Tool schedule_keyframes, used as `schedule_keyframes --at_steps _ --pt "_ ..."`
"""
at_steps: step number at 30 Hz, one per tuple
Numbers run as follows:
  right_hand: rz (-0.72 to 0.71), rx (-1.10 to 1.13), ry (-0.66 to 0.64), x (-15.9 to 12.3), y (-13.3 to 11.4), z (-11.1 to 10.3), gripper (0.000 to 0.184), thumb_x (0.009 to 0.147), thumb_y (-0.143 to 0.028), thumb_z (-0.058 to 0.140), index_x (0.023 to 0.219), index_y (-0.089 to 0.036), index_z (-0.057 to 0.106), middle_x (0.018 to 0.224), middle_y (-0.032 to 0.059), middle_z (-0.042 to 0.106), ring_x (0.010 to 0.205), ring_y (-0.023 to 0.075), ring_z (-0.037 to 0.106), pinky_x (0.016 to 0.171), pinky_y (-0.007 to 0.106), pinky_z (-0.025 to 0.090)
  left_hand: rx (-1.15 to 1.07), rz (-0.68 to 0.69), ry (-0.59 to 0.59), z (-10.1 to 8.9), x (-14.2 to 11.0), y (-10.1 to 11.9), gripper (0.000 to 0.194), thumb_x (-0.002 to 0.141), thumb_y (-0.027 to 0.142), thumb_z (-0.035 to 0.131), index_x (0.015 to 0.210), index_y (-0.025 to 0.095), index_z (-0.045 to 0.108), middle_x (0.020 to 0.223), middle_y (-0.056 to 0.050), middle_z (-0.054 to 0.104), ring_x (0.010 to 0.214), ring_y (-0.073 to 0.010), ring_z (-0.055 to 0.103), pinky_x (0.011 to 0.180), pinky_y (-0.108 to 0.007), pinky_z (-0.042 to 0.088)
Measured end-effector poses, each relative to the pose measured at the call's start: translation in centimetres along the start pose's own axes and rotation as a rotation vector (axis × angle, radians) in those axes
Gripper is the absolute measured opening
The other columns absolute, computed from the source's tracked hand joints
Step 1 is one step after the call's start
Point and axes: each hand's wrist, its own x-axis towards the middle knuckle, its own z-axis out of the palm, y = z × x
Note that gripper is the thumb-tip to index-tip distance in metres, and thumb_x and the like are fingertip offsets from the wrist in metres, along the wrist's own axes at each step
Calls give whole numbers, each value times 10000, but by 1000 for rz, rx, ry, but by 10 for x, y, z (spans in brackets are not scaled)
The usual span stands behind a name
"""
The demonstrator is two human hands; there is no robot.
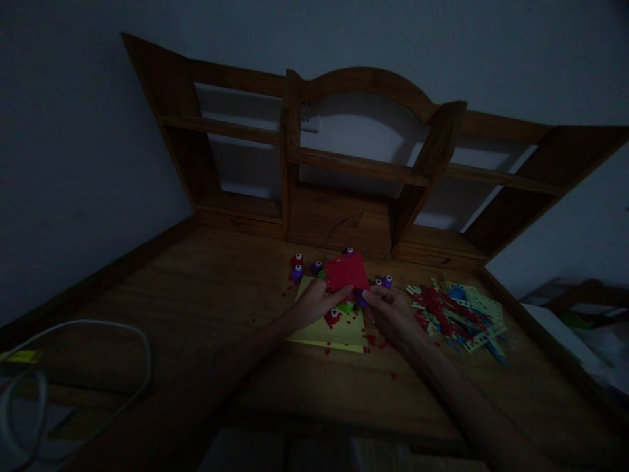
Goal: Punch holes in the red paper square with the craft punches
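Note:
My left hand point(317, 303) grips a red sheet of paper point(346, 272) by its lower left, the thumb lying along the lower edge. Small notches show along the sheet's left edge. At its lower right corner, my right hand point(393, 308) is closed on a small purple craft punch point(362, 298). Under both hands lie yellow sheets point(324, 334) dotted with tiny red cut-outs. On them, a red craft punch with an eye point(333, 316) sits below the red sheet, beside a partly hidden green piece point(344, 307).
More eye-topped punches stand around, a red one point(297, 259) and a purple one point(297, 273) to the left. A heap of red, yellow and blue cut strips point(457, 314) lies right. Behind rises a wooden shelf unit point(363, 157). A white cable point(98, 322) loops at left.

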Motion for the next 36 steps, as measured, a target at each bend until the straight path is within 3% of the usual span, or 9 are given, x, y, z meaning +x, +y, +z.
schedule_keyframes --at_steps 8,36 --pt "3 6 30 -2 -2 0 266 699 -448 735 725 -194 661 551 -32 544 449 81 438 429 212 332 -61 31 -13 -1 -1 3 309 850 375 554 996 114 633 949 -74 682 857 -200 621 802 -313 489" --pt "42 1 67 -2 -8 -1 274 663 -449 760 722 -197 671 559 -30 538 428 76 387 400 223 298 27 35 -51 -3 -2 0 295 862 367 540 999 122 627 931 -60 680 826 -176 622 767 -272 490"
